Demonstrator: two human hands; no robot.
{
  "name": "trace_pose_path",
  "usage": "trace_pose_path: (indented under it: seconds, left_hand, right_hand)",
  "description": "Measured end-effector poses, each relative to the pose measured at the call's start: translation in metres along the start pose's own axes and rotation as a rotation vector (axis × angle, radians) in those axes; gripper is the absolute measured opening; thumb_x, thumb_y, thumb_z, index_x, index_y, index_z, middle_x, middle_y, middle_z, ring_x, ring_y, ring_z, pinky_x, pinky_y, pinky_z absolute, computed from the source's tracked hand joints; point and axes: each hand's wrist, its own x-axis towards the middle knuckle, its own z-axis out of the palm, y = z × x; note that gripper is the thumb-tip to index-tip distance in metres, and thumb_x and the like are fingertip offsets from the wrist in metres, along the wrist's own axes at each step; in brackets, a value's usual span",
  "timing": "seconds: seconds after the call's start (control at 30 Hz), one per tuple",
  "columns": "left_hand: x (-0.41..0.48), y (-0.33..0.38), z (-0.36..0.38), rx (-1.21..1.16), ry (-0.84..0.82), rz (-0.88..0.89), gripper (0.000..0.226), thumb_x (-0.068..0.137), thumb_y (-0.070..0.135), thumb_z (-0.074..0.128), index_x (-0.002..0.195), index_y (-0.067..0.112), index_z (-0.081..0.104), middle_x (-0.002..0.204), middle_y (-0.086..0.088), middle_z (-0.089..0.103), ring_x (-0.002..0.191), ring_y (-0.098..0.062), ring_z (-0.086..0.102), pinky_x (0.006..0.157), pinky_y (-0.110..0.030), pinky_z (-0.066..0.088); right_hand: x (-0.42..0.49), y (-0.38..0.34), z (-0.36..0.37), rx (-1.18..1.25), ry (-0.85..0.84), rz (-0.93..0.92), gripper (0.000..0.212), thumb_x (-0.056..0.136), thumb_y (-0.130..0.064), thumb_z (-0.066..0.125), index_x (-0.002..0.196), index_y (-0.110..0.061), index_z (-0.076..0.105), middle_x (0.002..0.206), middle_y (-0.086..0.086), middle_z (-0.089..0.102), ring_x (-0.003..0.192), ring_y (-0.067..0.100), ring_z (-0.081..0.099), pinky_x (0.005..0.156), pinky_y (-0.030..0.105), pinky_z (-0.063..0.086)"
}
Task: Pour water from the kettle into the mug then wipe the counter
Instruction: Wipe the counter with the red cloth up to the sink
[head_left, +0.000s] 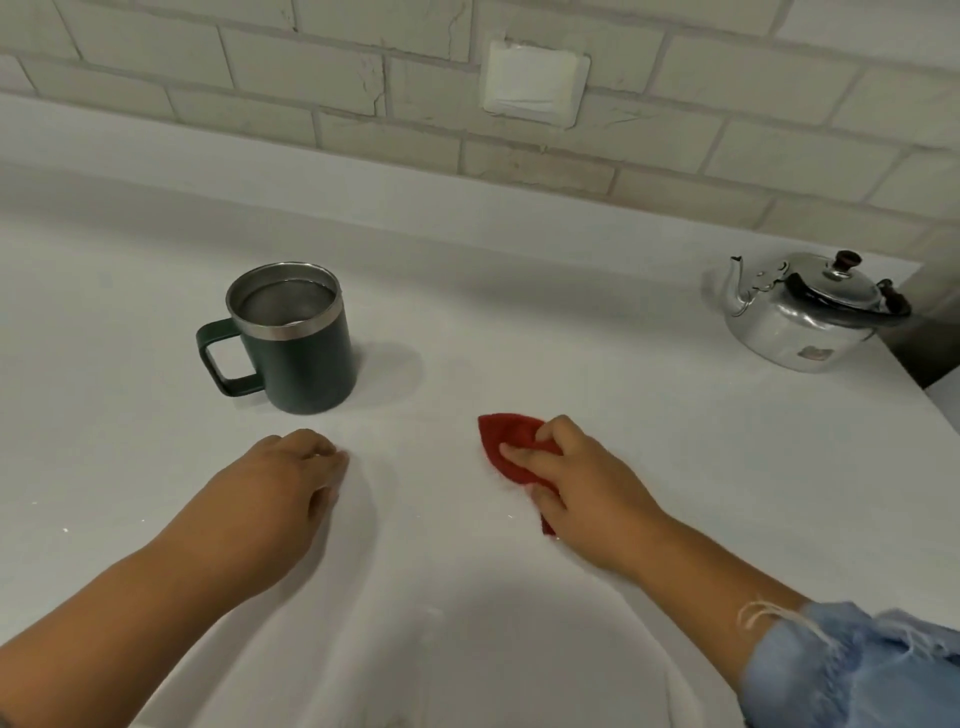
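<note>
Standing at left on the white counter (519, 312) is a dark green steel-lined mug (296, 343), contents unclear. Before it the left hand (288, 480) rests loosely curled, holding nothing. The right hand (576, 473) grips a bunched red cloth (503, 435) on the counter. A lidded steel kettle (808, 317) sits far right.

Head view, one wide-angle camera: set above the table (571, 338) at close range, facing forward and steeply down; tiled wall (363, 78) across the frame's top.
</note>
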Motion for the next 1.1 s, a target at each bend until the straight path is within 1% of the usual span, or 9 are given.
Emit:
trace_pose_path:
  seconds: [0.1,0.2,0.3,0.43,0.73,0.83,0.93,1.0,1.1]
  left_hand:
    - [-0.001,-0.001,0.001,0.006,-0.01,0.014,0.041,0.093,0.021,0.042,0.133,0.026,0.048,0.137,0.009,0.046,0.119,-0.016,0.047,0.096,-0.024,0.039]
    - [0.001,-0.002,0.001,0.017,-0.027,0.016,0.043,0.094,0.022,0.04,0.136,0.028,0.043,0.139,0.011,0.042,0.121,-0.014,0.044,0.099,-0.021,0.036]
    - [0.002,-0.002,0.003,0.029,-0.028,0.013,0.042,0.094,0.022,0.041,0.136,0.028,0.044,0.139,0.011,0.043,0.12,-0.014,0.044,0.098,-0.022,0.037]
    - [0.002,-0.004,0.004,0.033,-0.029,0.011,0.043,0.093,0.023,0.042,0.136,0.028,0.044,0.14,0.011,0.043,0.12,-0.014,0.044,0.098,-0.023,0.038]
    - [0.007,-0.003,0.005,0.046,-0.052,0.0,0.04,0.091,0.021,0.047,0.131,0.026,0.051,0.135,0.008,0.048,0.119,-0.017,0.046,0.1,-0.028,0.04]
    - [0.006,-0.006,0.004,0.042,-0.057,0.004,0.041,0.091,0.02,0.048,0.132,0.025,0.05,0.135,0.006,0.048,0.119,-0.018,0.046,0.1,-0.03,0.04]
    - [0.005,-0.007,0.005,0.042,-0.063,0.006,0.043,0.091,0.021,0.048,0.134,0.025,0.047,0.136,0.006,0.047,0.12,-0.019,0.045,0.102,-0.031,0.039]
    - [0.003,-0.009,0.007,0.046,-0.059,0.016,0.043,0.091,0.02,0.048,0.134,0.024,0.048,0.136,0.005,0.048,0.12,-0.02,0.046,0.1,-0.032,0.04]
    - [0.002,-0.011,0.009,0.064,-0.059,0.023,0.044,0.09,0.02,0.05,0.133,0.022,0.049,0.135,0.002,0.049,0.118,-0.023,0.047,0.098,-0.033,0.043]
  right_hand:
    - [-0.016,-0.012,-0.011,0.291,-0.103,-0.012,0.04,0.092,-0.017,0.055,0.128,-0.037,0.056,0.111,-0.016,0.042,0.1,-0.001,0.05,0.089,0.007,0.037]
    - [-0.014,0.003,-0.043,0.384,0.149,0.03,0.042,0.089,-0.001,0.058,0.125,-0.023,0.06,0.099,-0.005,0.045,0.09,-0.004,0.05,0.085,0.0,0.032]
    - [-0.015,0.051,-0.079,0.292,0.34,0.287,0.04,0.089,-0.005,0.059,0.126,-0.022,0.059,0.096,-0.003,0.043,0.091,0.013,0.053,0.087,0.01,0.037]
    - [-0.046,0.108,-0.074,-0.037,0.148,0.658,0.044,0.092,-0.032,0.053,0.136,-0.032,0.048,0.118,0.0,0.04,0.106,0.02,0.05,0.091,0.027,0.039]
    - [-0.093,-0.018,0.006,-0.066,0.187,0.23,0.044,0.093,-0.038,0.048,0.136,-0.045,0.042,0.114,-0.017,0.037,0.099,0.007,0.051,0.086,0.019,0.045]
    - [-0.096,-0.029,0.003,0.176,0.195,0.228,0.04,0.091,-0.032,0.053,0.131,-0.042,0.051,0.102,-0.021,0.038,0.094,0.001,0.051,0.087,0.012,0.041]
    - [-0.105,0.0,-0.034,0.146,0.423,0.341,0.039,0.088,-0.024,0.061,0.125,-0.035,0.058,0.095,-0.013,0.043,0.084,0.001,0.051,0.078,0.008,0.036]
    - [-0.124,0.024,-0.057,-0.014,0.366,0.578,0.042,0.089,-0.03,0.059,0.13,-0.035,0.054,0.1,-0.007,0.042,0.081,0.01,0.051,0.077,0.018,0.038]
    - [-0.145,0.033,-0.054,-0.239,0.05,0.806,0.054,0.091,-0.043,0.049,0.143,-0.032,0.038,0.119,-0.002,0.035,0.093,0.022,0.057,0.086,0.026,0.044]
